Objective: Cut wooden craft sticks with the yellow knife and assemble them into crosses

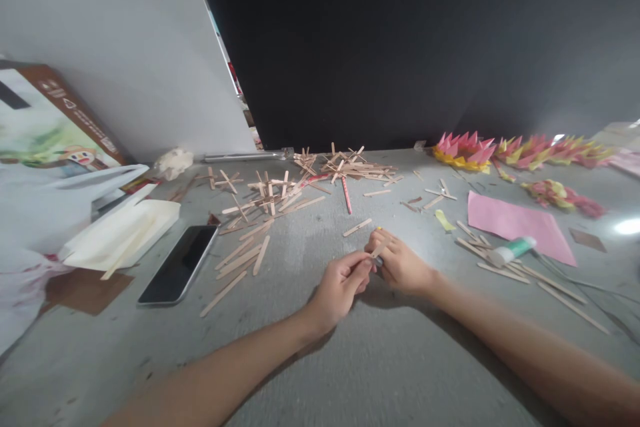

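Wooden stick (378, 251) sits between left hand (338, 287) and right hand (401, 265) – pinched by both.

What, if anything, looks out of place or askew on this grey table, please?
The green-and-white plastic tube lies on its side, overlapping the rectangular pink paper, as if tipped over. A pale flat stick juts over the rim of the white open tray, looking askew. I see no spill.

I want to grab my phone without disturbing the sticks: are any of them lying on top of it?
No, the phone lies uncovered, with the nearest sticks beside it.
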Demonstrator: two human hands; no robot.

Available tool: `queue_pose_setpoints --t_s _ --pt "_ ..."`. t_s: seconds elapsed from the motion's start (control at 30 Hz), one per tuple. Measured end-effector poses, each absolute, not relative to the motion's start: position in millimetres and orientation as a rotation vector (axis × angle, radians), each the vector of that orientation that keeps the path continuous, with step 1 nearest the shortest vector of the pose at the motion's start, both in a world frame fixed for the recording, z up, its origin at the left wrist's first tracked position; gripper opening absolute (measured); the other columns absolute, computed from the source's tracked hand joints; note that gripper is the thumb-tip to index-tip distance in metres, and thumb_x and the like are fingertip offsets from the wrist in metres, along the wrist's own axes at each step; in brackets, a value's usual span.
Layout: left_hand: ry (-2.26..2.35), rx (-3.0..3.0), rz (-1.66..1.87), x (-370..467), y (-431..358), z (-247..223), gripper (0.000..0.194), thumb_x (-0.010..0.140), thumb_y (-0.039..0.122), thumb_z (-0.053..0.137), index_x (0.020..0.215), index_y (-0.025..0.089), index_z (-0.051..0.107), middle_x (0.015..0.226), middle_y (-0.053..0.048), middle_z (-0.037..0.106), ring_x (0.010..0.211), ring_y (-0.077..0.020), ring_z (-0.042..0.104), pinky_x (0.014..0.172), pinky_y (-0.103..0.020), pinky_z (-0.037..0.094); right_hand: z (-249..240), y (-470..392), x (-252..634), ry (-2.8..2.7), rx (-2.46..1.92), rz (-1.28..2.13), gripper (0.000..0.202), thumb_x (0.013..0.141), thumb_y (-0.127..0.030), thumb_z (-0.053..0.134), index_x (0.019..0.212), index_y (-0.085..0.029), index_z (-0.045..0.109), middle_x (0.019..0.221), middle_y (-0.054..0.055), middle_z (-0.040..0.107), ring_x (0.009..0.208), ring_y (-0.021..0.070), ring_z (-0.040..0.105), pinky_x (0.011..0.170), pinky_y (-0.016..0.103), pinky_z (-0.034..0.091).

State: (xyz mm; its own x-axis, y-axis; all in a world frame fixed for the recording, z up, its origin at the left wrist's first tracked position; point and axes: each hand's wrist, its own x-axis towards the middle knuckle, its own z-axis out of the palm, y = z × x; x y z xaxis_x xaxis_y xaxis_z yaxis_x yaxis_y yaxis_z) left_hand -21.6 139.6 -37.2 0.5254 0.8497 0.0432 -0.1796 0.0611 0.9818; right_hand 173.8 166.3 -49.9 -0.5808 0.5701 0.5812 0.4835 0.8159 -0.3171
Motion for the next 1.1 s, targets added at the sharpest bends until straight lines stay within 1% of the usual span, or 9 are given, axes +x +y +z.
queue_pose_setpoints --t_s 0.17,0.33,0.6,0.73,0.87,0.97,1.1 --pt "0.673 1.268 0.911 -21.6 139.6 -38.5 0.041 0.102 0.055 0.057 0.088 0.017 0.059 0.06 0.008 0.035 0.053 -0.0082 0.028 0.052 -0.025 0.02 -49.5 167.1 172.9 -2.3 -0.769 0.158 0.03 0.081 0.003 0.046 0.096 -0.024 0.045 0.088 0.004 0.051 0.079 0.0235 0.047 0.071 0.036 0.041" --pt "0.656 1.279 0.93 -22.9 138.8 -39.8 0.041 0.103 0.055 0.056 0.089 0.017 0.059 0.059 0.008 0.035 0.053 -0.0079 0.028 0.053 -0.025 0.022 -48.3 168.6 172.0 -2.28 -0.76 0.16 0.029 0.081 0.002 0.047 0.094 -0.024 0.045 0.087 0.004 0.051 0.078 0.0234 0.047 0.07 0.035 0.04" --pt "0.689 1.308 0.879 -19.7 140.2 -40.9 0.042 0.102 0.056 0.056 0.088 0.017 0.058 0.06 0.007 0.039 0.053 -0.0082 0.03 0.051 -0.025 0.021 -52.9 167.2 173.0 -2.277 -0.772 0.147 0.027 0.085 0.0 0.047 0.097 -0.024 0.044 0.088 0.004 0.051 0.078 0.0235 0.047 0.07 0.035 0.04" --pt "0.695 1.284 0.918 -18.1 139.8 -40.0 0.04 0.102 0.055 0.056 0.087 0.017 0.058 0.059 0.008 0.036 0.052 -0.0083 0.03 0.052 -0.024 0.022 -52.4 168.4 173.0 -2.281 -0.77 0.132 0.029 0.084 0.001 0.047 0.098 -0.024 0.045 0.088 0.005 0.052 0.078 0.0236 0.047 0.071 0.036 0.041" --pt "0.675 1.259 0.96 -18.1 138.5 -39.7 0.039 0.103 0.053 0.056 0.088 0.017 0.058 0.058 0.008 0.036 0.052 -0.0082 0.03 0.052 -0.024 0.024 -53.4 169.9 174.2 -2.285 -0.786 0.139 0.027 0.085 0.0 0.048 0.099 -0.024 0.046 0.091 0.005 0.053 0.081 0.0242 0.049 0.073 0.037 0.042" --pt "0.663 1.262 0.954 -18.6 138.3 -39.9 0.039 0.103 0.053 0.056 0.089 0.017 0.058 0.059 0.008 0.036 0.052 -0.0081 0.03 0.052 -0.024 0.022 -54.1 170.0 174.7 -2.287 -0.795 0.141 0.027 0.086 -0.001 0.049 0.098 -0.024 0.046 0.091 0.005 0.053 0.082 0.0242 0.049 0.074 0.037 0.043" --pt "0.662 1.277 0.924 -18.2 137.6 -40.1 0.039 0.103 0.053 0.055 0.088 0.017 0.057 0.058 0.008 0.037 0.051 -0.0081 0.028 0.051 -0.025 0.021 -53.5 168.3 173.1 -2.284 -0.788 0.12 0.029 0.085 0.001 0.048 0.099 -0.024 0.045 0.09 0.005 0.051 0.081 0.024 0.048 0.073 0.037 0.043"
